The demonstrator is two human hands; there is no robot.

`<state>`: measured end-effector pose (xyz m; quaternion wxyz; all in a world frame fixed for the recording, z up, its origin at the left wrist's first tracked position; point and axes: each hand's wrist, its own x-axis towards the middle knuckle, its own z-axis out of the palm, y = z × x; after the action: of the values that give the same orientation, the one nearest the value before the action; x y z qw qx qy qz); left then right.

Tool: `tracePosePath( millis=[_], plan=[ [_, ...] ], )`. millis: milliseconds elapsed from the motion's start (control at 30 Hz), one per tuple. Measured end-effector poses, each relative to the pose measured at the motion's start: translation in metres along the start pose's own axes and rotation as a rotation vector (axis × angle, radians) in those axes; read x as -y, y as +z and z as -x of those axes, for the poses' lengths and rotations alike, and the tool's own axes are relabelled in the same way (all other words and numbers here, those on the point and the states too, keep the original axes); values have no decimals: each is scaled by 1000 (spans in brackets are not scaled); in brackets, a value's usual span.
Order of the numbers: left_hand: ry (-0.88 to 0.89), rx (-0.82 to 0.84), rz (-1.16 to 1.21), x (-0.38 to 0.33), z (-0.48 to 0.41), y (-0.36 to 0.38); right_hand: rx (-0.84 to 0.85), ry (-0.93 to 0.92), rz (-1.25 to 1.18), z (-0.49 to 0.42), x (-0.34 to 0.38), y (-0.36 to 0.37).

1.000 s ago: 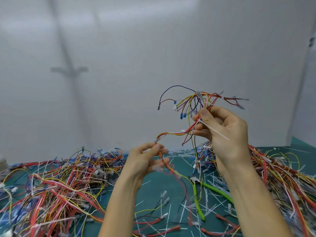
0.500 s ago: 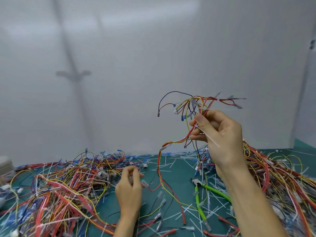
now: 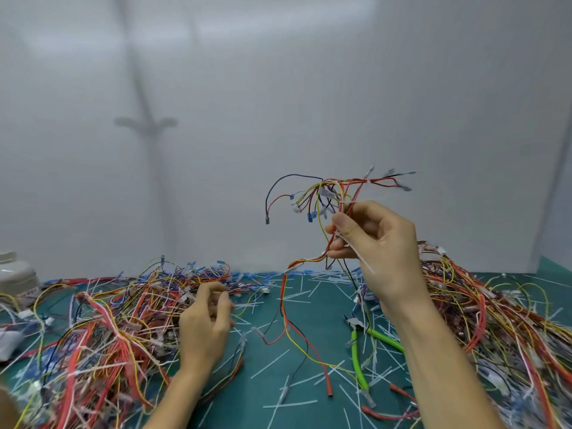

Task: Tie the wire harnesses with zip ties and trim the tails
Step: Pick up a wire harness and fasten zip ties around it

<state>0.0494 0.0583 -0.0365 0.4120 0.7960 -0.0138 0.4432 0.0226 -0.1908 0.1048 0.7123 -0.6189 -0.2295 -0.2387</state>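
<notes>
One harness (image 3: pixel 328 193): raised off the bench (image 3: pixel 266 397) for tying.
Right hand (image 3: pixel 374 243): grips it plus a zip tie (image 3: pixel 362 263).
Left hand (image 3: pixel 205 320): over wire pile (image 3: pixel 108 320); hold unclear.

Work surface: green mat loaded with wire harnesses, offcuts and one cutting tool.

The surface (image 3: pixel 247 394) carries a left pile of wire harnesses (image 3: pixel 102 329), a tangle of red, yellow, blue and black leads that reaches the left edge. A right pile of wire harnesses (image 3: pixel 495 320) covers the right side up to the back wall. Between the piles, white zip tie tails (image 3: pixel 270 363) lie scattered at all angles. The green-handled cutters (image 3: pixel 357 357) lie among them, jaws toward the wall, near the right pile. A white container (image 3: pixel 15 274) stands at the far left edge.
</notes>
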Motion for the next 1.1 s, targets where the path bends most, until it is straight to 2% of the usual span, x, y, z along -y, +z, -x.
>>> tracePosePath(
  millis=[233, 267, 333, 400, 467, 600, 767, 833, 933, 1033, 1100],
  plan=[
    [-12, -113, 453, -103, -40, 32, 52, 34, 41, -2, -7, 2],
    [-41, -88, 501, -119, -48, 31, 74, 37, 40, -2, -7, 1],
    [-169, 69, 555, -145, -63, 28, 143, 50, 51, -2, -7, 0],
    [-315, 256, 580, -162, -73, 24, 252, 90, 91, -1, -7, 0],
    [-411, 349, 654, -169, -75, 21, 373, 146, 169, 1, -9, 0],
    [-576, 303, 876, -164, -70, 17, 453, 202, 419, 2, -16, 2],
    [-498, 327, 761, -153, -65, 10, 596, 342, 698, 3, -17, -5],
    [-439, 350, 735, -150, -60, 7, 531, 354, 793, 0, -14, -13],
    [-355, 401, 737, -148, -53, 5, 223, 289, 899, -4, -8, -21],
    [-274, 462, 681, -150, -51, 4, -133, 133, 784, -6, -1, -20],
    [-199, 508, 614, -154, -51, 4, -215, 34, 633, -7, 7, -16]
  ],
)
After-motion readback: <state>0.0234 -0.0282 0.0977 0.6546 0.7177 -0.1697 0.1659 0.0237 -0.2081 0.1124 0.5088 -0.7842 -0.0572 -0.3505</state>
